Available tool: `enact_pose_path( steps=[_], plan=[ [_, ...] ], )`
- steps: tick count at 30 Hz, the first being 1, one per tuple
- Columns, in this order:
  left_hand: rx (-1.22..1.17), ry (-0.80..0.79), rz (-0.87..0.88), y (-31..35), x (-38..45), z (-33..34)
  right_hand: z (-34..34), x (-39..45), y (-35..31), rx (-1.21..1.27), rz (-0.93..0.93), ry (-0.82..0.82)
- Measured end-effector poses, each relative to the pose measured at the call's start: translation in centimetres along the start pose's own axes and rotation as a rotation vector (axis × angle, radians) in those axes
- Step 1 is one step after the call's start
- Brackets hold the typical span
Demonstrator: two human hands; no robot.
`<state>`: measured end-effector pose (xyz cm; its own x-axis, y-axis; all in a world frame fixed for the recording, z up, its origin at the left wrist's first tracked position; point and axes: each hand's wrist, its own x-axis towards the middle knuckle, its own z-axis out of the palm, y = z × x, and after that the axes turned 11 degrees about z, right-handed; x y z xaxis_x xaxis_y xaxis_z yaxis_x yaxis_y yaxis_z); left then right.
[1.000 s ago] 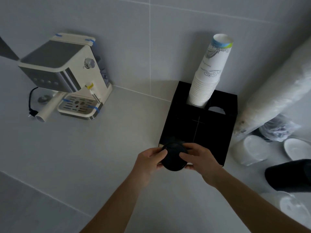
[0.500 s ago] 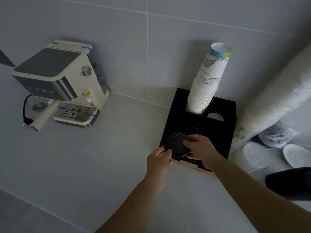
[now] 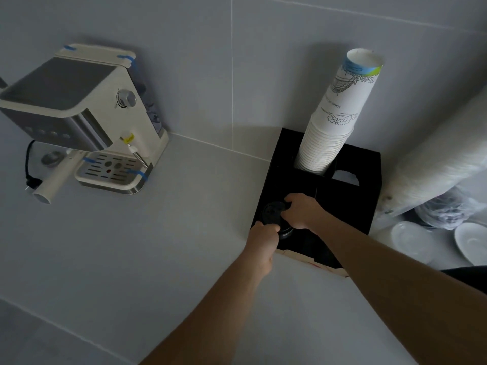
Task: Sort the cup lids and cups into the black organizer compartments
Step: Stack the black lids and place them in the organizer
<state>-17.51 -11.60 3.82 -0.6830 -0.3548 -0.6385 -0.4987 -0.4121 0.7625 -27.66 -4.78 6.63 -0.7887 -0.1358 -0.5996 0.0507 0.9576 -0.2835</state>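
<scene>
I have both hands on a short stack of black lids (image 3: 274,214) at the centre of the frame, right over the near-left compartment of the black organizer (image 3: 350,204). My left hand (image 3: 263,242) pinches the stack's lower edge from below in the frame, and my right hand (image 3: 301,210) wraps its right side, fingers (image 3: 288,200) curled over the top rim; both are closed on the lids, neither spread wide. The stack's axis runs roughly up and down, tipped a little toward me, with the flat top face showing. The compartment opening lies directly beneath, so I judge the coming move to be a straight lowering. The right hand sits nearer the organizer's middle. At the upper right a tall stack of paper cups (image 3: 334,122) stands in the far-left compartment, leaning right, on the grey desk (image 3: 158,259)
</scene>
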Motion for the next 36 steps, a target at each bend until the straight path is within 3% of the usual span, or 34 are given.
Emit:
enact_pose_path(
  steps=[4,17,27,32,36],
  plan=[
    [0.064,-0.003,-0.037,0.8,0.5,0.4,0.4,0.7,-0.8,-0.011,0.073,-0.114],
    [-0.071,-0.078,-0.132,3.8,0.2,1.3,0.1,3.0,-1.4,0.355,0.337,-0.405],
    [-0.116,-0.066,-0.088,4.4,-1.0,0.4,-1.0,1.3,-1.4,0.441,0.254,-0.363],
    [-0.232,-0.123,-0.122,4.5,-2.6,-2.0,-2.2,-0.2,-0.5,0.59,0.214,-0.369],
    [-0.291,-0.145,-0.047,4.1,-3.8,-4.3,-3.8,-2.5,0.9,0.692,0.181,-0.401]
  ],
)
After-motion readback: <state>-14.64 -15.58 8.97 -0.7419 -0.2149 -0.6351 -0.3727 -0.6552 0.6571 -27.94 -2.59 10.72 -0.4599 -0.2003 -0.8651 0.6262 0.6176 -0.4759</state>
